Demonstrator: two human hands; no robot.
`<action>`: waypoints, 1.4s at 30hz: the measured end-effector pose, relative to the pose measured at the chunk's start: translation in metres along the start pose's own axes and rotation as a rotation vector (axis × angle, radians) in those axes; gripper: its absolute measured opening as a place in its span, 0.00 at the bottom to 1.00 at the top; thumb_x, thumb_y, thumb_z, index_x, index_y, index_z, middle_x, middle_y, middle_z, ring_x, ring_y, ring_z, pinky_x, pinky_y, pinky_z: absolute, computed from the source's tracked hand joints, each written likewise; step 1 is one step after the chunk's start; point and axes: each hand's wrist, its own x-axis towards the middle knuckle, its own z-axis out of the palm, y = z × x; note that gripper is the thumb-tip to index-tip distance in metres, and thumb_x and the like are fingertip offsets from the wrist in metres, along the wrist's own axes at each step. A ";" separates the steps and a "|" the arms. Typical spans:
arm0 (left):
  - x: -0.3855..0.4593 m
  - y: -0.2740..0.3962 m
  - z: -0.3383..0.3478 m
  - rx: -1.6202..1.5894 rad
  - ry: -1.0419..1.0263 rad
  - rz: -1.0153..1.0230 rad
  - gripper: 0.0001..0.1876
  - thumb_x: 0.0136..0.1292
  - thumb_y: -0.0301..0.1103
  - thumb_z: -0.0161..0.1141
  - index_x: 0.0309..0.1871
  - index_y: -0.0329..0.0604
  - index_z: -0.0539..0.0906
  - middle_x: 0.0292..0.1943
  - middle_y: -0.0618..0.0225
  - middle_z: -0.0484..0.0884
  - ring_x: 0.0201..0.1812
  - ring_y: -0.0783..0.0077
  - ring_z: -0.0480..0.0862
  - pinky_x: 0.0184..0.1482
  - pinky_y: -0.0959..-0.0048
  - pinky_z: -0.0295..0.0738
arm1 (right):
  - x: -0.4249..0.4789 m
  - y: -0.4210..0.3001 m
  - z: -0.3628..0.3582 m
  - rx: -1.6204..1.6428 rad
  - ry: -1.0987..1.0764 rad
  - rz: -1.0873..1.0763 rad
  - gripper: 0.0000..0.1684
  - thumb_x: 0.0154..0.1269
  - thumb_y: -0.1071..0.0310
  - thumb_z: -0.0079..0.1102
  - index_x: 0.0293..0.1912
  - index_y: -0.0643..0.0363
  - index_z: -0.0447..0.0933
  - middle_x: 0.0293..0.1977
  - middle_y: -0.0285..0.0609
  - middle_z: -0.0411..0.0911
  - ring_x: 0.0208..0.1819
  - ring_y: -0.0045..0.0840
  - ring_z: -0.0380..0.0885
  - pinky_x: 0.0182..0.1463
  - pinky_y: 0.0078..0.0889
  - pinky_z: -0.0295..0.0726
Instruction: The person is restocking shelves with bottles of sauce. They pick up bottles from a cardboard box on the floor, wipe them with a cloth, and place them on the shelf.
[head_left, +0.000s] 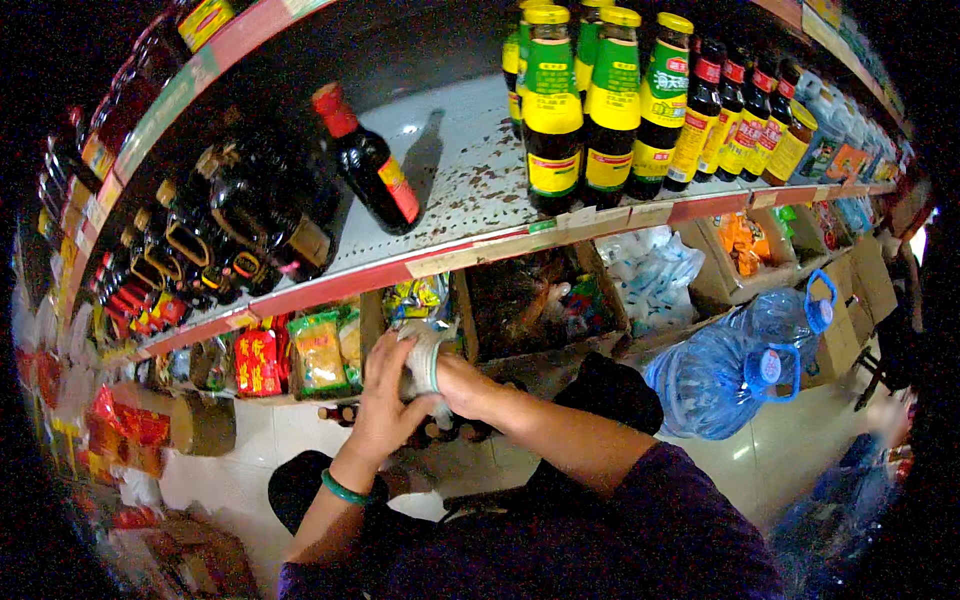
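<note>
My left hand (384, 390), with a green bangle at the wrist, bends its fingers and thumb around a whitish cloth (424, 360). The cloth has a green edge and could be a knitted glove. From the other side my right hand (466, 386) meets it, its fingers mostly hidden by the cloth. Both hands are close together below the shelf (465, 180). On that shelf a dark bottle with a red cap (375, 176) stands by itself. Dark sauce bottles with green and yellow labels (553, 120) are grouped to its right.
Large dark jugs (262, 202) fill the shelf's left part. Beneath it are cartons with yellow packets (416, 296), red packets (257, 361) and plastic-wrapped goods (649, 274). Big blue-capped water bottles (720, 367) stand at my right. Brown bottle tops show under my hands.
</note>
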 end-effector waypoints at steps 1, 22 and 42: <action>-0.007 -0.006 -0.001 0.056 0.011 0.004 0.29 0.43 0.25 0.64 0.53 0.41 0.70 0.55 0.51 0.66 0.58 0.47 0.65 0.59 0.59 0.60 | -0.005 0.003 0.000 0.051 -0.040 0.182 0.25 0.64 0.50 0.45 0.53 0.56 0.67 0.45 0.39 0.71 0.38 0.22 0.74 0.40 0.28 0.74; -0.140 -0.165 -0.157 -0.243 1.127 -0.648 0.15 0.59 0.37 0.56 0.45 0.35 0.73 0.39 0.64 0.75 0.39 0.74 0.74 0.40 0.77 0.70 | 0.027 -0.007 -0.031 -0.871 0.226 -0.311 0.19 0.59 0.65 0.56 0.50 0.58 0.71 0.37 0.39 0.76 0.36 0.19 0.74 0.42 0.23 0.73; -0.136 -0.291 -0.170 -0.740 1.410 -0.646 0.19 0.59 0.37 0.57 0.49 0.35 0.71 0.41 0.62 0.77 0.38 0.72 0.77 0.39 0.74 0.72 | 0.166 -0.114 0.009 -1.038 0.360 -0.603 0.35 0.42 0.69 0.70 0.49 0.60 0.61 0.38 0.40 0.73 0.40 0.24 0.73 0.46 0.27 0.72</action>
